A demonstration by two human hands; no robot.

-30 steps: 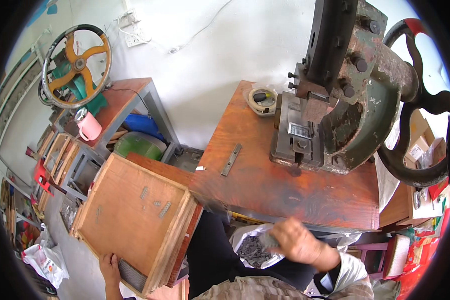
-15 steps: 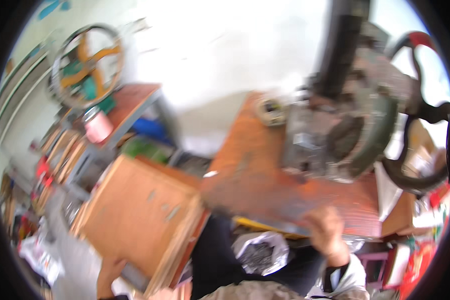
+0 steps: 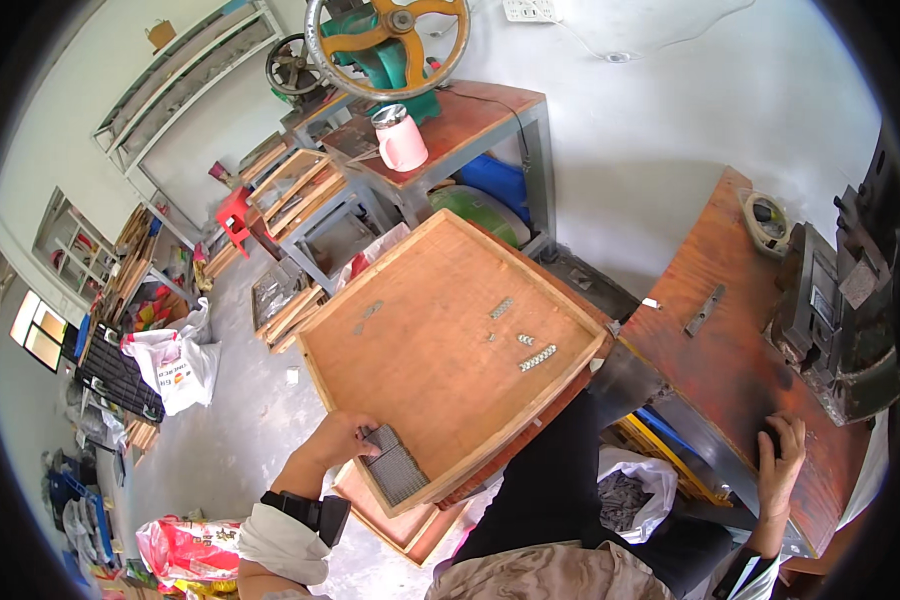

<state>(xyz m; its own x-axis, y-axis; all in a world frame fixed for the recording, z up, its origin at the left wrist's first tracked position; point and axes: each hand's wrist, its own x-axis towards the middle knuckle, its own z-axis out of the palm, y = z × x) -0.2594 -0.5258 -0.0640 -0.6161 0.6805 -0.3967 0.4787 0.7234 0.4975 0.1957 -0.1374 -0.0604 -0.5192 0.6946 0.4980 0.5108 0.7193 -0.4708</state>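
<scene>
A shallow wooden tray with a raised rim lies at the middle, tilted in my view. My left hand reaches over its near left rim, fingers bent and close together against a block of grey, closely ranked small metal pieces in the corner. What the fingertips hold is too small to make out. Short rows of shiny small pieces lie toward the tray's right side. On the red-brown worktable, my right hand rests near the front edge, its fingers loosely apart and holding nothing.
A heavy dark press stands on the worktable, near a flat metal bar and a round container. Below is a white bag of dark scraps. A pink mug stands on the far bench by a yellow-spoked handwheel.
My view has swung left, so the tray appears nearer the middle and the press farther right. My right hand, blurred earlier, now rests at the worktable. My left hand stays by the grey block.
</scene>
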